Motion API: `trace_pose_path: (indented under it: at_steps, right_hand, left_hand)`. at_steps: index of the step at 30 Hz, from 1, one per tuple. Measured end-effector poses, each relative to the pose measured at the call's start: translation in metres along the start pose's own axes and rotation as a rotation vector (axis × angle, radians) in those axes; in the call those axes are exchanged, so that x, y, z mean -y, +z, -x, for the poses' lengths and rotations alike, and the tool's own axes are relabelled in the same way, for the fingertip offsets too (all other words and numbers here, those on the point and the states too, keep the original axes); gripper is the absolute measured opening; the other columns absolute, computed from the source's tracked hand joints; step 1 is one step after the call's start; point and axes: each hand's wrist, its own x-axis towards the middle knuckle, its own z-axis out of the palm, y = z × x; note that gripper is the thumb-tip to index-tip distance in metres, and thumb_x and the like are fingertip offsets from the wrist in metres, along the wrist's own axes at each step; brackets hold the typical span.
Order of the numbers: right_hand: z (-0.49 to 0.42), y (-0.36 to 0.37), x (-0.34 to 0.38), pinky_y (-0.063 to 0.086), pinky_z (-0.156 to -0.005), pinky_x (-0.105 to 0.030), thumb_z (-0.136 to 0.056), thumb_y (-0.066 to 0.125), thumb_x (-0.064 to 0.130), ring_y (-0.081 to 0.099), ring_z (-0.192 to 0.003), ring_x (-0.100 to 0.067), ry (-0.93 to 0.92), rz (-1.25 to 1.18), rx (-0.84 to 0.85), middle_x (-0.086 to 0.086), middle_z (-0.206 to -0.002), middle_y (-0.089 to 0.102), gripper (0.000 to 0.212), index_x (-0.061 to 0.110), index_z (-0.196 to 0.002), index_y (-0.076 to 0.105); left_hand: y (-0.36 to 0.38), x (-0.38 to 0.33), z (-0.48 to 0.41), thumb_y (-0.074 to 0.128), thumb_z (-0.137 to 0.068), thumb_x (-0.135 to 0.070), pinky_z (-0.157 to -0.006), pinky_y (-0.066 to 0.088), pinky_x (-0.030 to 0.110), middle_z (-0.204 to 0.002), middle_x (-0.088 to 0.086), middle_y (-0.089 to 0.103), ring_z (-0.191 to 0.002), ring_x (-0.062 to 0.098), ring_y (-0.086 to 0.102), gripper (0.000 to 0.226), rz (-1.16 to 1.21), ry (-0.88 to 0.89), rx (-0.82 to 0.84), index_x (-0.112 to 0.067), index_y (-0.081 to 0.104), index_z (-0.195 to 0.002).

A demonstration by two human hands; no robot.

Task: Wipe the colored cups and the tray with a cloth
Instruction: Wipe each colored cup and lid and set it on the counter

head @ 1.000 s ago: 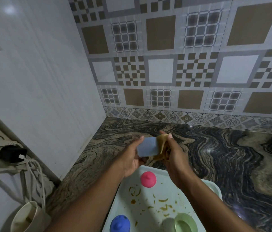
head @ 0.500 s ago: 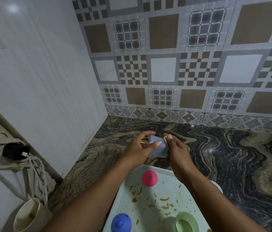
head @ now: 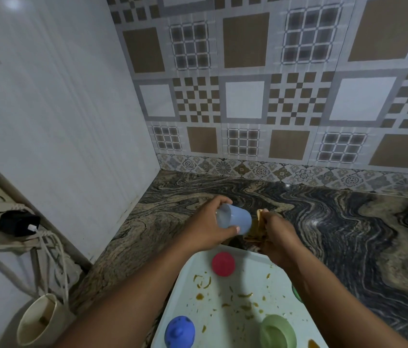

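My left hand (head: 206, 228) grips a light blue cup (head: 235, 217) held on its side above the countertop, mouth facing left. Just to its right, my right hand (head: 277, 237) clutches a bunched yellow-brown cloth (head: 257, 226) that touches the cup's base. Below them lies a white tray (head: 198, 297) smeared with orange-brown bits. On the tray stand an upturned pink cup (head: 223, 263), an upturned dark blue cup (head: 180, 331) and an upright green cup (head: 277, 331). Another green item (head: 296, 293) peeks out beside my right forearm.
The dark swirled stone countertop (head: 336, 227) runs to a tiled back wall. A white wall closes the left side. At the lower left hang a black plug (head: 17, 222) with white cords and a cream cup (head: 40, 320).
My left hand has turned the light blue cup so its mouth now faces left. The cloth in my right hand has shifted to the cup's base.
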Motion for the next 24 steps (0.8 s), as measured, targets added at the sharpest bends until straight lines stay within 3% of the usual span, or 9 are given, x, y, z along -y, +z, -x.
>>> trace_pose_path:
  at_steps: [2,5,9,11,14,17,24]
  right_hand:
    - [-0.009,-0.011,0.000,0.055,-0.077,-0.052,-0.104,0.044,0.028,0.067,-0.086,-0.041,0.014,-0.035,-0.058,-0.025,-0.104,0.069,0.038,0.006,-0.132,0.056]
    - [-0.017,-0.028,0.001,0.053,-0.063,-0.042,-0.102,0.048,0.035,0.065,-0.071,-0.037,0.025,-0.044,-0.099,-0.024,-0.088,0.072,0.040,-0.001,-0.111,0.064]
    - [-0.028,-0.041,-0.011,0.056,-0.061,-0.040,-0.085,0.065,0.058,0.071,-0.081,-0.037,0.048,0.006,-0.020,-0.024,-0.104,0.073,0.060,0.006,-0.115,0.067]
    - [-0.032,-0.044,-0.021,0.057,-0.062,-0.039,-0.083,0.069,0.050,0.070,-0.081,-0.037,0.055,0.055,-0.018,-0.026,-0.107,0.071,0.059,0.002,-0.118,0.067]
    - [-0.038,-0.046,-0.031,0.054,-0.059,-0.039,-0.088,0.058,0.023,0.065,-0.068,-0.037,0.066,0.110,-0.071,-0.033,-0.093,0.070,0.038,-0.008,-0.108,0.068]
    - [-0.040,-0.047,-0.035,0.053,-0.054,-0.037,-0.090,0.055,0.019,0.064,-0.066,-0.038,0.106,0.096,-0.119,-0.034,-0.093,0.070,0.034,-0.008,-0.103,0.070]
    - [-0.030,-0.049,-0.031,0.053,-0.062,-0.039,-0.087,0.059,0.008,0.061,-0.078,-0.041,0.049,0.113,-0.024,-0.041,-0.106,0.065,0.029,-0.013,-0.105,0.069]
  left_hand:
    - [0.003,0.000,-0.007,0.077,-0.080,-0.043,-0.091,0.050,0.041,-0.139,-0.008,0.047,-0.122,0.020,0.051,0.064,-0.090,0.023,0.003,-0.038,0.043,-0.134]
    - [0.013,0.002,-0.024,0.079,-0.081,-0.040,-0.099,0.047,0.044,-0.145,0.000,0.044,-0.132,0.025,0.043,0.076,-0.285,0.048,0.051,-0.031,0.036,-0.144]
    - [0.034,0.005,-0.048,0.076,-0.083,-0.041,-0.105,0.042,0.048,-0.150,0.005,0.042,-0.138,0.031,0.037,0.086,-0.489,0.063,0.169,-0.026,0.028,-0.152]
    - [0.044,0.008,-0.055,0.075,-0.085,-0.042,-0.108,0.039,0.049,-0.154,0.006,0.038,-0.141,0.032,0.034,0.088,-0.559,0.071,0.224,-0.025,0.024,-0.155]
    - [0.056,0.012,-0.060,0.072,-0.087,-0.041,-0.106,0.036,0.046,-0.153,0.008,0.041,-0.138,0.033,0.035,0.085,-0.686,0.088,0.291,-0.021,0.026,-0.155]
    - [0.063,0.017,-0.059,0.070,-0.089,-0.039,-0.106,0.035,0.044,-0.151,0.009,0.044,-0.137,0.033,0.036,0.079,-0.745,0.080,0.331,-0.019,0.030,-0.154]
    - [0.060,0.019,-0.053,0.069,-0.089,-0.047,-0.114,0.028,0.047,-0.159,0.004,0.036,-0.144,0.033,0.027,0.084,-0.693,0.079,0.324,-0.026,0.026,-0.157]
